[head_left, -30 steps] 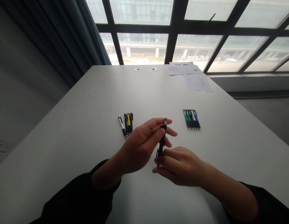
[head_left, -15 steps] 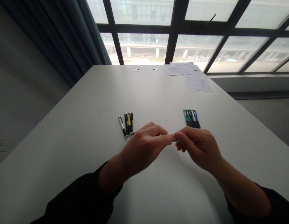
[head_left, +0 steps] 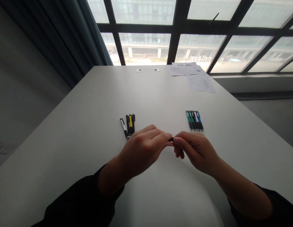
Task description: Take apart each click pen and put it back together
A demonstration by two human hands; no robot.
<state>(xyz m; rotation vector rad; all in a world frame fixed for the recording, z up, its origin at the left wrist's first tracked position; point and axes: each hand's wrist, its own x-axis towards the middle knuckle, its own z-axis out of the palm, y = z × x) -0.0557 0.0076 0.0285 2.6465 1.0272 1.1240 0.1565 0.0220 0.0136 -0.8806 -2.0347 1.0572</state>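
Above the table, my left hand and my right hand meet, both closed on a black pen. Only a short dark stretch of it shows between the fingertips; my left hand hides most of the rest. The thumb and forefinger of my right hand pinch its right end. Just beyond my left hand lies a loose group of pens, among them a white and black pen and a yellow and black pen. Past my right hand, a neat row of pens includes a green pen and a blue pen.
The white table reaches to the window. Printed papers lie at its far right, and two white oval pieces sit near the far edge. A dark curtain hangs at the left.
Both hands have shifted slightly left, and my right fingers sit a bit lower. More of the black pen shows between them. The row of pens on the right is less covered.
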